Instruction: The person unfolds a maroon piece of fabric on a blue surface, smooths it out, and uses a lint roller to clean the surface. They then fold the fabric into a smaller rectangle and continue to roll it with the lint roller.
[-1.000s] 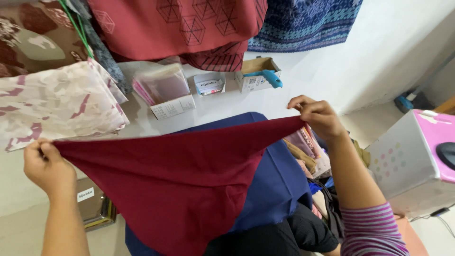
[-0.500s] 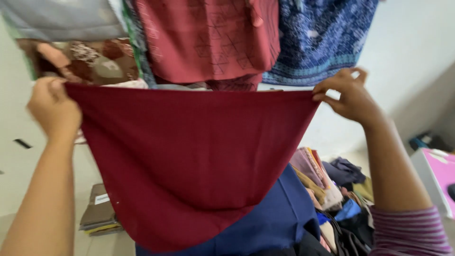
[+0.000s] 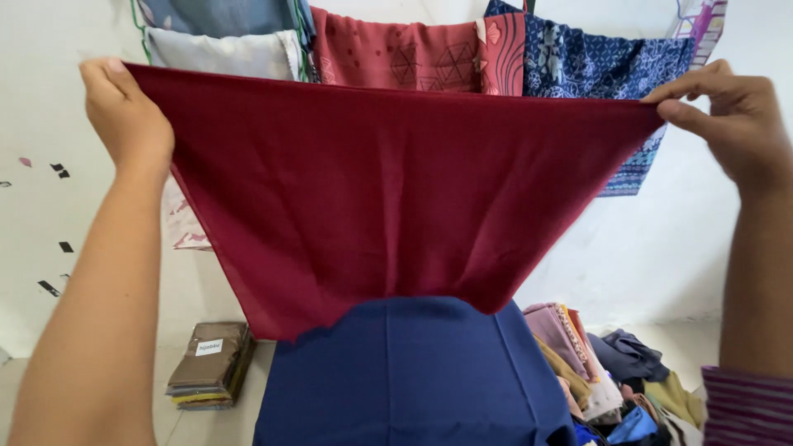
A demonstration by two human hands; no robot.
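1. Closest to me, low in view, lies a dark blue cloth (image 3: 413,372), spread flat and smooth.
2. Above it I hold a dark red cloth (image 3: 396,190) stretched wide in the air; its lower edge hangs down to overlap the top of the blue one.
3. My left hand (image 3: 128,116) is closed in a fist around the red cloth's upper left corner.
4. My right hand (image 3: 731,116) pinches the upper right corner between thumb and fingers.
5. Down on the floor to the left sits a stack of flat wrapped packets (image 3: 211,376); to the right lies a heap of mixed coloured fabrics (image 3: 611,372).
6. Farthest off, patterned cloths (image 3: 462,54) in red, blue and pale tones hang along the white wall (image 3: 702,239) behind the red cloth.
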